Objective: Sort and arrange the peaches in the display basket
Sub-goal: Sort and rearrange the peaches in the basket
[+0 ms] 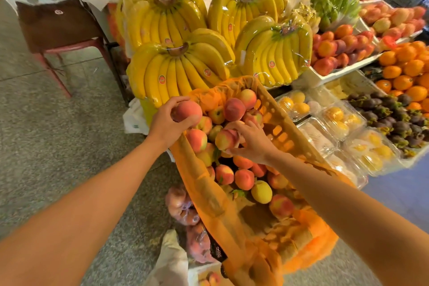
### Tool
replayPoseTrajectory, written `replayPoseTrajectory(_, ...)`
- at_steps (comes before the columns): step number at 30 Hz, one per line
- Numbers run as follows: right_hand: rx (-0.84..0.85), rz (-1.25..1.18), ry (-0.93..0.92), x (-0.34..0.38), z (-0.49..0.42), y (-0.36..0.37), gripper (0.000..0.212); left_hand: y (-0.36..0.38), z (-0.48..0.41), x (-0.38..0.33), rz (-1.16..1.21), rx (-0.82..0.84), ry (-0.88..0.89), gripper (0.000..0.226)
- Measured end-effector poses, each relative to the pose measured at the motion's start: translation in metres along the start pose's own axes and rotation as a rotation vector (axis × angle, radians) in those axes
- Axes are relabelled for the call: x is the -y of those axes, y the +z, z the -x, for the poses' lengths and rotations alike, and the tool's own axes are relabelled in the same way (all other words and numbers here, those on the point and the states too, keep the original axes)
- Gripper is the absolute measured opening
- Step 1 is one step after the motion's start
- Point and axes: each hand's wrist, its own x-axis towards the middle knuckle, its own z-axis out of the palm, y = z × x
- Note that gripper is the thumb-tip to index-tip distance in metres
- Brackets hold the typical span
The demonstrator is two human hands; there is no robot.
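Left hand [166, 124] curls fingers and thumb around a pink peach [187, 111] over the basket [282, 112] far-left rim. Right hand [254, 143] grips a second peach [224, 140] inside the basket. Both look round; stem direction unclear.

Two bare arms stretch forward from the lower corners and draw close together at the hands. The left arm [92, 193] is almost straight. The left hand [166, 123] shows its back, with fingers curled round a rosy peach [186, 111] that it holds up. The right arm [336, 188] angles inward from the right. The right hand [253, 143], just beside and slightly nearer, lies palm down, fingers and thumb wrapped round a second peach [224, 140].
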Motion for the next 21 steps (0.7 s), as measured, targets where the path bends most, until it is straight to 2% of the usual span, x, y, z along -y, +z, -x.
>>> replayPoseTrajectory(3,-0.11,-0.039,0.033,0.006,-0.01,0.001,0.057,0.001,0.002,0.0,0.015,-0.009,-0.021,0.055)
replayPoseTrajectory(7,-0.072,0.119,0.028,0.012,-0.024,0.01,0.057,0.0,0.002,0.001,0.07,-0.021,-0.059,0.055)
replayPoseTrajectory(9,-0.113,0.205,0.014,0.015,-0.026,0.017,0.051,-0.001,0.002,0.0,0.072,-0.012,-0.054,0.053)
replayPoseTrajectory(11,-0.157,0.207,-0.005,0.016,-0.026,0.02,0.046,-0.001,0.002,0.0,0.072,-0.005,-0.056,0.053)
replayPoseTrajectory(14,-0.127,0.212,-0.037,0.014,-0.025,0.02,0.046,-0.001,0.001,0.001,0.077,-0.002,-0.059,0.052)
replayPoseTrajectory(18,-0.126,0.138,-0.054,0.011,-0.021,0.017,0.054,-0.002,0.002,0.001,0.096,-0.001,-0.066,0.053)
replayPoseTrajectory(21,-0.211,-0.089,-0.037,0.014,-0.017,0.003,0.06,0.001,0.003,-0.003,0.117,0.036,-0.074,0.058)
